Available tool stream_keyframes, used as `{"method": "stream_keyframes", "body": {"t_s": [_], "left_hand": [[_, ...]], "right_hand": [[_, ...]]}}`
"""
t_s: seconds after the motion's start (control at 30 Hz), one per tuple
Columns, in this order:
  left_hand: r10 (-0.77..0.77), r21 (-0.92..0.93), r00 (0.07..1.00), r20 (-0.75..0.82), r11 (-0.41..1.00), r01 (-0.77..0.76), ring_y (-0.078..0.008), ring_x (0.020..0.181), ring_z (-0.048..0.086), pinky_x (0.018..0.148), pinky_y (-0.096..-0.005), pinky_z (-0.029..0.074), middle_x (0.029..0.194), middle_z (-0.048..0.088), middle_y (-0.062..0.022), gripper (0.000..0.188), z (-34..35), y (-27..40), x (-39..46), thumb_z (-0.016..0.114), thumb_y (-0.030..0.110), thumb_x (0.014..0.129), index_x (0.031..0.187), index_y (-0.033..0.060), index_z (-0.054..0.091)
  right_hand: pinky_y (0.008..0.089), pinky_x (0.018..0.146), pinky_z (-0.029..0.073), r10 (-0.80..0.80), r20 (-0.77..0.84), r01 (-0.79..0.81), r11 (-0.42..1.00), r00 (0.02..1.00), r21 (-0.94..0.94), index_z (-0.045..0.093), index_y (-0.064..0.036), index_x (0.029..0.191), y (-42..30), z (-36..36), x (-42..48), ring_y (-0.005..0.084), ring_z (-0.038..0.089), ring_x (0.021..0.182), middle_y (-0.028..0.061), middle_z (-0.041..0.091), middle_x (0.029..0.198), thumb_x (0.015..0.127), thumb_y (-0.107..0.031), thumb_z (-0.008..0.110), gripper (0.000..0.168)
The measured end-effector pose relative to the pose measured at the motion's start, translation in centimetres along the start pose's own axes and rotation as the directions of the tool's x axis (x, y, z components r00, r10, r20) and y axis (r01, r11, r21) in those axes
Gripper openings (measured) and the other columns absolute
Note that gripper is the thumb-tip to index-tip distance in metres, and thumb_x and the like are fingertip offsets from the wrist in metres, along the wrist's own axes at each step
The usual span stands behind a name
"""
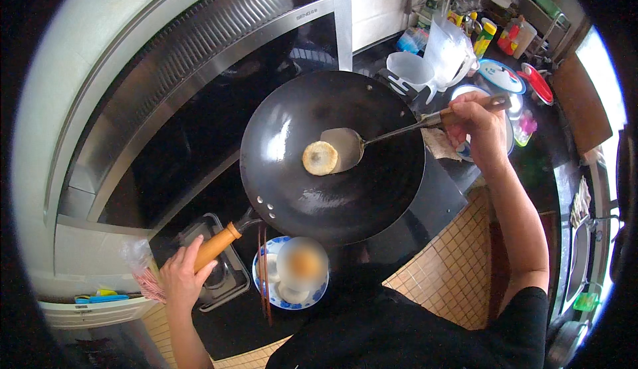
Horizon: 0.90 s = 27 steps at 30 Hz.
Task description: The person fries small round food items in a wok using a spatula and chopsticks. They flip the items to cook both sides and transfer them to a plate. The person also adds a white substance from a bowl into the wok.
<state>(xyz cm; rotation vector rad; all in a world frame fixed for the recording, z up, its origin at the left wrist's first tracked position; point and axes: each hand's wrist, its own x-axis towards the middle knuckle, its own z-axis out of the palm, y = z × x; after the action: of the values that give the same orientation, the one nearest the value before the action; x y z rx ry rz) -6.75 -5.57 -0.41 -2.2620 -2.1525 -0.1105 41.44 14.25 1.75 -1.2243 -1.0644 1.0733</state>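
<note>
My left hand (185, 272) is closed around the wooden handle (218, 246) of a large dark wok (324, 214). In my right hand (476, 125) is the grip of a metal wok spatula (351, 147), its blade resting inside the wok. A small round browned flatbread or patty (320, 158) lies at the blade's left edge, partly over it. Below the wok, a blue-and-white plate (319, 297) holds pale round pieces (293, 294), with a blurred light-brown round thing above them. A pair of chopsticks (265, 279) lies across the plate's left side.
A range hood (214, 70) slopes along the left. Behind my right hand stand a translucent plastic jug (443, 50), a white plastic scoop or strainer (409, 68), lidded enamel ware (502, 76) and bottles. A clear rectangular container (227, 294) sits beside my left hand. A sink (578, 259) is at far right.
</note>
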Motion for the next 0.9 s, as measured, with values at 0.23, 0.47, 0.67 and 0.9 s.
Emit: {"method": "stream_keyframes", "body": {"t_s": [0.23, 0.47, 0.67, 0.9], "left_hand": [[0.002, -0.031, 1.0, -0.017, 1.0, -0.003, -0.0346, 0.079, 0.062, 0.07, -0.0431, 0.048, 0.088, 0.062, -0.0151, 0.056, -0.2, 0.2, 0.1, 0.076, 0.028, 0.073, 0.122, 0.0092, 0.057], [0.015, -0.034, 1.0, -0.019, 0.999, -0.016, -0.0359, 0.081, 0.062, 0.071, -0.0437, 0.048, 0.089, 0.062, -0.0165, 0.056, -0.1, 0.0, 0.1, 0.076, 0.027, 0.074, 0.123, 0.0089, 0.056], [0.018, -0.054, 1.0, -0.019, 0.998, -0.019, -0.0357, 0.081, 0.062, 0.071, -0.044, 0.048, 0.089, 0.062, -0.0167, 0.056, -0.2, 0.0, -0.1, 0.076, 0.027, 0.074, 0.123, 0.009, 0.056], [0.008, -0.049, 1.0, -0.005, 0.999, -0.008, -0.0357, 0.08, 0.062, 0.07, -0.044, 0.048, 0.088, 0.062, -0.016, 0.056, -0.2, -0.1, 0.0, 0.076, 0.028, 0.073, 0.122, 0.0095, 0.056]], "right_hand": [[0.0197, 0.041, 0.039, -0.163, 0.094, 0.178, 0.966, 0.982, -0.185, 0.065, -0.002, 0.078, -5.2, 2.7, -1.5, 0.0078, 0.053, 0.048, 0.005, 0.063, 0.069, 0.075, -0.01, 0.066, 0.008], [0.019, 0.041, 0.04, -0.367, 0.282, 0.426, 0.884, 0.887, -0.19, 0.066, -0.003, 0.074, -8.4, 5.5, -4.4, 0.0068, 0.054, 0.052, 0.0022, 0.058, 0.071, 0.072, -0.009, 0.071, 0.008], [0.024, 0.049, 0.04, -0.461, 0.362, 0.563, 0.784, 0.81, -0.262, 0.068, -0.001, 0.074, -9.9, 7.5, -6.2, 0.01, 0.053, 0.055, 0.0058, 0.06, 0.071, 0.068, -0.019, 0.069, 0.019], [0.0306, 0.059, 0.039, -0.58, 0.485, 0.732, 0.646, 0.655, -0.216, 0.07, -0.005, 0.074, -9.0, 8.7, -6.1, 0.0156, 0.052, 0.066, 0.0051, 0.059, 0.072, 0.065, -0.02, 0.074, 0.018]]}}
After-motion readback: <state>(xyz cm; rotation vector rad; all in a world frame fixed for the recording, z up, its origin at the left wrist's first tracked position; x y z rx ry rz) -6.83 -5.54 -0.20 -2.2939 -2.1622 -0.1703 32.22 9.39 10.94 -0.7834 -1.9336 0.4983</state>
